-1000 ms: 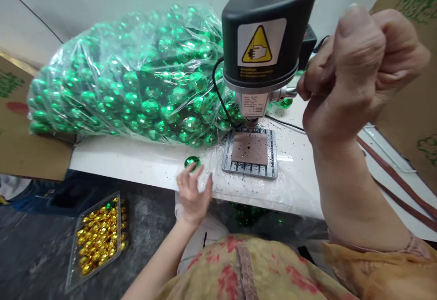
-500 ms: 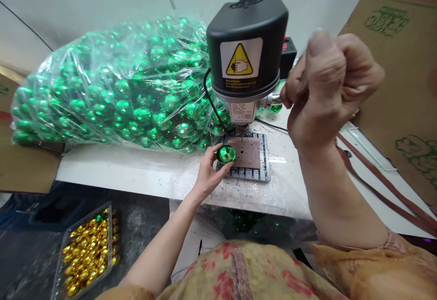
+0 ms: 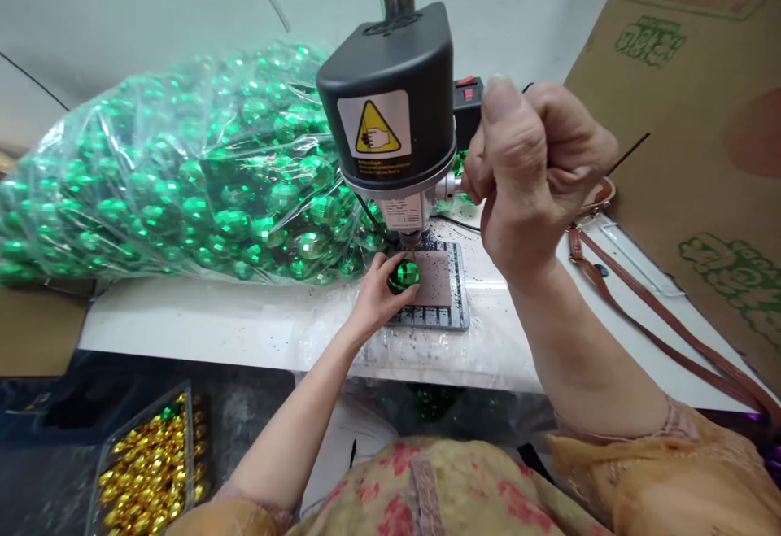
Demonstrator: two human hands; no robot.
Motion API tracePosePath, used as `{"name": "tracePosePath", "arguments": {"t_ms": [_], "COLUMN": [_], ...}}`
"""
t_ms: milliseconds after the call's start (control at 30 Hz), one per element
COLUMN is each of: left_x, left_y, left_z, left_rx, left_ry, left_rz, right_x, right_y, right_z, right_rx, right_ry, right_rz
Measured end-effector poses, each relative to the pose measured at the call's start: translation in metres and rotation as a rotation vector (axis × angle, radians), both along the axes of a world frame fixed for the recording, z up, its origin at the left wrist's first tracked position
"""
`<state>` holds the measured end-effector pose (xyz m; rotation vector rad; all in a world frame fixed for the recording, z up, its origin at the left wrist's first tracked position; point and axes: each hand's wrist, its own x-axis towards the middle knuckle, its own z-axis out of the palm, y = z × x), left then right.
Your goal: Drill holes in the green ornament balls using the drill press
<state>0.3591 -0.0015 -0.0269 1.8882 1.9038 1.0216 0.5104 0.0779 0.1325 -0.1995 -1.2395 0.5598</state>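
Between the thumb and fingers of my left hand (image 3: pixel 379 292) is a shiny green faceted ball (image 3: pixel 404 276). The ball sits over the brown board (image 3: pixel 434 280) on the slotted metal base (image 3: pixel 459 300), right under the chuck (image 3: pixel 411 237) of a small black drill press (image 3: pixel 390 105). The drill bit's tip is hard to make out behind the ball. My right hand (image 3: pixel 537 170) is closed in a fist at the press's right side, its fingers round the feed lever (image 3: pixel 455 186), which the hand mostly hides.
A big clear bag of green faceted balls (image 3: pixel 183 194) lies left of the press. A switch box (image 3: pixel 469 105) stands behind it. Brown straps (image 3: pixel 659 316) and a cardboard box (image 3: pixel 701 154) are at the right. A clear tray (image 3: pixel 188 446) of gold balls sits low left.
The green ball has moved from beside the drilling spot to under the chuck, still in my left hand. My right hand stays at the lever. The whole view has shifted.
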Motion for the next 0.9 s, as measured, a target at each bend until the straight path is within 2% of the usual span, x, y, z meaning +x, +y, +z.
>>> {"name": "tracePosePath", "arguments": {"t_ms": [133,300,500,567,733,900], "left_x": [0.001,0.005,0.014,0.015,0.017,0.021], "left_y": [0.005,0.009,0.009,0.009,0.007,0.01], "left_z": [0.003,0.003,-0.002,-0.004,-0.006,-0.01], "left_rx": [-0.028,-0.029,0.042,0.087,0.112,0.151], "left_ry": [0.066,0.114,0.029,0.012,-0.169,-0.179], "left_rz": [-0.011,0.003,0.131,0.115,0.055,0.037], "right_x": [0.0,0.002,0.001,0.0,-0.001,0.0], "right_y": [-0.001,-0.002,-0.002,0.0,0.003,0.0], "right_z": [0.0,0.0,-0.003,-0.004,-0.005,-0.002], "right_rx": [-0.048,-0.013,-0.12,-0.119,-0.104,-0.071], "right_ry": [-0.043,-0.015,-0.061,-0.053,-0.059,-0.051], "right_rz": [-0.048,0.0,-0.054,-0.062,-0.064,-0.052]}}
